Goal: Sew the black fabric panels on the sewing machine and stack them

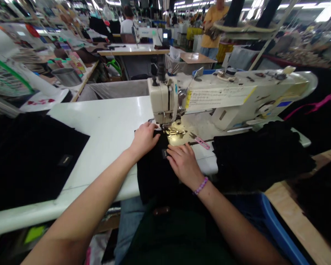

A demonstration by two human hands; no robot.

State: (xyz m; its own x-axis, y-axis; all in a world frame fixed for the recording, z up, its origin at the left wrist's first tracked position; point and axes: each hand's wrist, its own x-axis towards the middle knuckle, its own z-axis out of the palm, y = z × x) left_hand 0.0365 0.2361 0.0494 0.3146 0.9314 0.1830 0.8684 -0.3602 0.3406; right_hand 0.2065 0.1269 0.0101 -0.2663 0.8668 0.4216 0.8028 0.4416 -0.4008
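A piece of black cloth (154, 173) with a small dark label (164, 154) lies under the needle area of a white sewing machine (231, 95) and hangs over the table's front edge. On the cloth's left part, beside the presser foot, rests my left hand (145, 138), thumb apart from the fingers. My right hand (184, 162) lies flat on the cloth just right of the label, fingers stretched toward the lit metal plate (177, 139). Pink-handled thread snips (200, 141) lie right of that plate, apart from my hand.
Another black piece with a label (30, 158) covers the white table's left end. Stacked black cloth (259, 158) sits at the right, above a blue bin (276, 228). Behind stand another sewing table (135, 52) and a person in a yellow shirt (213, 22).
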